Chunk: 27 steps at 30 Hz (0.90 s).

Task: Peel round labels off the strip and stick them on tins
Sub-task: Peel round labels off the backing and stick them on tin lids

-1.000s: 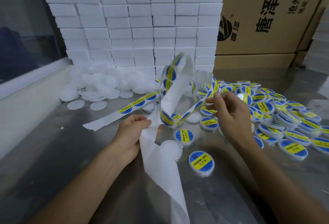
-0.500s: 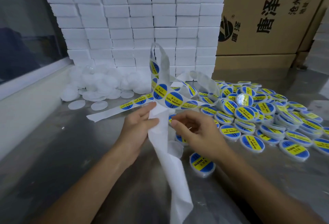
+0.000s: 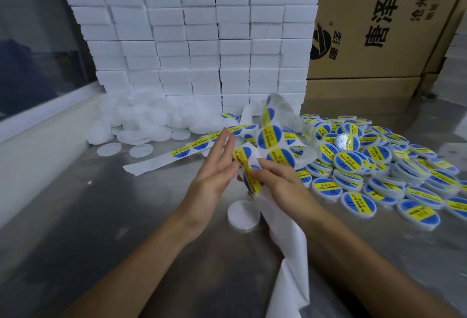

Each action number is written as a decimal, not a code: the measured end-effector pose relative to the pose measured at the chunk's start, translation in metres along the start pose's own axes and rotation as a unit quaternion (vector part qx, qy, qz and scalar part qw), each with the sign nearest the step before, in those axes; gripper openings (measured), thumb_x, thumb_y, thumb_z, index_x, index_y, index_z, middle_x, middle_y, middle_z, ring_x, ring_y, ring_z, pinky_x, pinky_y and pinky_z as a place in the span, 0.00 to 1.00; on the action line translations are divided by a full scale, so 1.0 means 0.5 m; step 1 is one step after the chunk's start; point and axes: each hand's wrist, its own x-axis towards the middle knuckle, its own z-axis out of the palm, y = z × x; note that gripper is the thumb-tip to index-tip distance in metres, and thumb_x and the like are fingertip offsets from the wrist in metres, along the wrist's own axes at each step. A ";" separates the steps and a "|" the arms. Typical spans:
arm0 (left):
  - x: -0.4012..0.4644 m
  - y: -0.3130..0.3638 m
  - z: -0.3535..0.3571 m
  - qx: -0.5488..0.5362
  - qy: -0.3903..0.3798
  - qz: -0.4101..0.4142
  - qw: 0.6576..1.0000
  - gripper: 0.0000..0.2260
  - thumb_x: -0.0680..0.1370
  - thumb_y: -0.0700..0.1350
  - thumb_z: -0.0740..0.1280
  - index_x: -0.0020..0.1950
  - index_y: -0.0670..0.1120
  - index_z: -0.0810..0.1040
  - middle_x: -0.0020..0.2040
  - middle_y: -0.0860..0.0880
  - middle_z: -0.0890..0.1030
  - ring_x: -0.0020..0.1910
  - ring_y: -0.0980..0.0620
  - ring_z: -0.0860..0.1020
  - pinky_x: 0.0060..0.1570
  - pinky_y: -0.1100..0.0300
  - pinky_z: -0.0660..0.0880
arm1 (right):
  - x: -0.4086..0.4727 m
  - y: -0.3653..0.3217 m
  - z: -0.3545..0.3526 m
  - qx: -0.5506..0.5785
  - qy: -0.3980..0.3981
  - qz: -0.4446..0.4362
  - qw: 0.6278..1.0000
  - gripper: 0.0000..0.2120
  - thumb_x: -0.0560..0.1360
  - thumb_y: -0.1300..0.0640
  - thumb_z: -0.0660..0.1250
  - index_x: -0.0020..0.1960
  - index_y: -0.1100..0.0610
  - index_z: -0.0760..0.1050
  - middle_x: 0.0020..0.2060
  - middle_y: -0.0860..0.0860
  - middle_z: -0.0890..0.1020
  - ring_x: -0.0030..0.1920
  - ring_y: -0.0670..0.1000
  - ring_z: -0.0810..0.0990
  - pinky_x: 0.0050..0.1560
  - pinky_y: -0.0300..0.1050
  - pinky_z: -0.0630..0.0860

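A white backing strip (image 3: 288,239) carrying round blue-and-yellow labels loops up over the metal table. My left hand (image 3: 214,176) supports the strip from the left, thumb pressed on it and fingers spread upward. My right hand (image 3: 278,178) pinches a round label (image 3: 252,182) at the strip's edge. Just below both hands a plain white tin (image 3: 243,214) rests unlabelled on the table. At the right lies a heap of labelled tins (image 3: 379,173).
A wall of stacked white boxes (image 3: 202,39) stands at the back, with a pile of white unlabelled tins and lids (image 3: 141,120) at its foot. Cardboard cartons (image 3: 379,27) fill the back right. A window ledge (image 3: 38,115) borders the left.
My right hand came back from the heap of labelled tins to the strip and now pinches a label. My left hand's fingers have opened upward. The strip's loop has dropped lower.
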 end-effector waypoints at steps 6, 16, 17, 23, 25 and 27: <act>0.008 -0.018 0.003 0.001 0.101 -0.038 0.994 0.35 0.74 0.29 0.68 0.73 0.56 0.64 0.72 0.57 0.68 0.71 0.56 0.69 0.66 0.52 0.73 | 0.004 0.004 -0.008 0.090 0.014 0.035 0.995 0.11 0.80 0.65 0.64 0.60 0.63 0.79 0.52 0.61 0.85 0.48 0.53 0.83 0.47 0.44 0.78; 0.002 -0.026 -0.001 0.051 0.044 -0.100 0.993 0.11 0.70 0.38 0.74 0.52 0.41 0.82 0.47 0.40 0.85 0.45 0.45 0.84 0.46 0.54 0.82 | 0.010 0.009 -0.013 0.052 0.153 -0.028 0.987 0.11 0.75 0.68 0.69 0.43 0.53 0.83 0.39 0.48 0.87 0.40 0.46 0.85 0.40 0.37 0.80; 0.003 -0.028 0.001 0.065 0.063 -0.089 0.992 0.08 0.72 0.36 0.73 0.50 0.42 0.83 0.47 0.41 0.86 0.45 0.45 0.84 0.46 0.54 0.82 | 0.009 0.010 -0.014 0.027 0.160 -0.034 0.986 0.11 0.75 0.67 0.70 0.43 0.52 0.83 0.40 0.48 0.87 0.40 0.46 0.85 0.41 0.39 0.81; 0.010 -0.031 -0.005 0.155 0.161 -0.001 0.975 0.06 0.76 0.37 0.70 0.43 0.46 0.84 0.41 0.46 0.86 0.39 0.55 0.82 0.42 0.59 0.79 | -0.002 0.020 -0.019 -0.269 0.133 -0.223 0.928 0.03 0.73 0.61 0.74 0.47 0.55 0.84 0.41 0.48 0.81 0.36 0.46 0.79 0.37 0.34 0.74; 0.009 -0.033 -0.007 0.191 0.143 0.022 0.971 0.05 0.78 0.38 0.68 0.42 0.43 0.82 0.40 0.43 0.84 0.38 0.55 0.80 0.42 0.57 0.77 | -0.004 0.019 -0.014 -0.305 0.101 -0.272 0.907 0.03 0.74 0.61 0.74 0.48 0.57 0.85 0.38 0.48 0.81 0.35 0.45 0.77 0.37 0.36 0.73; 0.008 -0.038 -0.006 0.236 0.116 0.044 0.964 0.08 0.79 0.39 0.66 0.42 0.39 0.80 0.36 0.40 0.80 0.36 0.54 0.76 0.40 0.55 0.73 | -0.003 0.019 -0.009 -0.322 0.086 -0.300 0.894 0.03 0.74 0.60 0.74 0.48 0.57 0.85 0.38 0.50 0.81 0.34 0.44 0.76 0.37 0.39 0.75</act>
